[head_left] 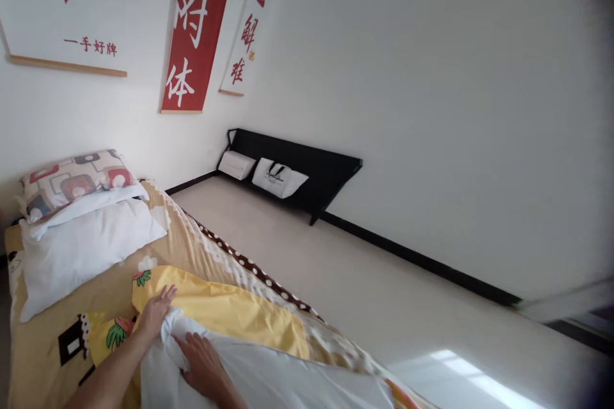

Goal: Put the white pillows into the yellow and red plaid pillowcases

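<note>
My left hand (154, 313) lies flat, fingers stretched out, on the corner of a yellow quilt cover (230, 310) where white fabric (268, 377) shows. Beside it, my right hand (200, 364) presses palm down on the white fabric, fingers spread. Both rest on a bed with a tan cartoon-print sheet (43, 345).
A white pillow (81, 252) with a patterned pillow (71, 180) stacked on it lies at the head of the bed. A black frame (330, 169) leans on the wall, with two white bags (278, 177) against it. Red and white banners (199, 25) hang above. Pale floor (364, 294) runs to the right.
</note>
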`<action>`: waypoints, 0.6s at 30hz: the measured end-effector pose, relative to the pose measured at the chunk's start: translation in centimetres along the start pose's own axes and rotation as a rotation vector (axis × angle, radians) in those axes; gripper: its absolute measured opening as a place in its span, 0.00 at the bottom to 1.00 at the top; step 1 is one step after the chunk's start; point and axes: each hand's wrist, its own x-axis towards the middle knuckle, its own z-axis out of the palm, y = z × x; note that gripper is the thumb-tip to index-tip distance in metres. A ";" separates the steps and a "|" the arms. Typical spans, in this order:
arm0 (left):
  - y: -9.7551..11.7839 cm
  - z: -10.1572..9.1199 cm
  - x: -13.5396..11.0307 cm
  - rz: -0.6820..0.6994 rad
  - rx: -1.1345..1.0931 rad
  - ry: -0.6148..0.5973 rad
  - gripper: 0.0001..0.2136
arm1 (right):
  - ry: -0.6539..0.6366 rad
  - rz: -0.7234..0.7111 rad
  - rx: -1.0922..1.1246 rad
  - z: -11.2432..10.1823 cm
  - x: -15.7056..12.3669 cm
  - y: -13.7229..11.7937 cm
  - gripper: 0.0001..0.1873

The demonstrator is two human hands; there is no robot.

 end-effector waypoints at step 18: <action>3.2 0.7 -4.9 -0.185 0.229 -0.051 0.23 | 0.266 0.427 -0.050 -6.5 3.2 6.3 0.18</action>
